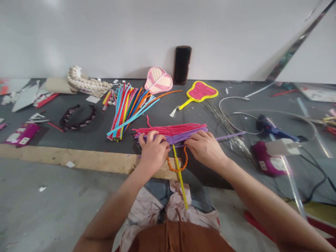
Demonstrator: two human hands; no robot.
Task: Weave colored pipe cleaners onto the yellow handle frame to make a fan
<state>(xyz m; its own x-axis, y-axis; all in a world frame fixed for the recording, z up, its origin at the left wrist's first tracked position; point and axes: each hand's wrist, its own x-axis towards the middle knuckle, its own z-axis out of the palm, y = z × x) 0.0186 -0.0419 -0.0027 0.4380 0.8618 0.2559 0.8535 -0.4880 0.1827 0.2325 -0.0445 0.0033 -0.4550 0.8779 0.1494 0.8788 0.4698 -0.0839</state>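
Note:
A row of pink and purple pipe cleaners [172,131] lies across the table edge in front of me, bent at the middle. A twisted yellow pipe cleaner stem [180,177] hangs down from its centre. Around that stem curves a twisted orange pipe cleaner loop [170,167]. My left hand [154,151] has its curled fingers pressed on the left half of the purple pipe cleaners. On the right half, my right hand [204,146] grips the purple strands with bent fingers. One loose purple end sticks out to the right beyond it.
A bundle of coloured pipe cleaners [128,112] lies left of centre. Behind are a pink-and-yellow fan [201,91], a pale pink fan [158,81] and a phone [182,65] against the wall. Thin wires [228,127], a blue glue gun [274,127] and a white adapter [282,147] lie right.

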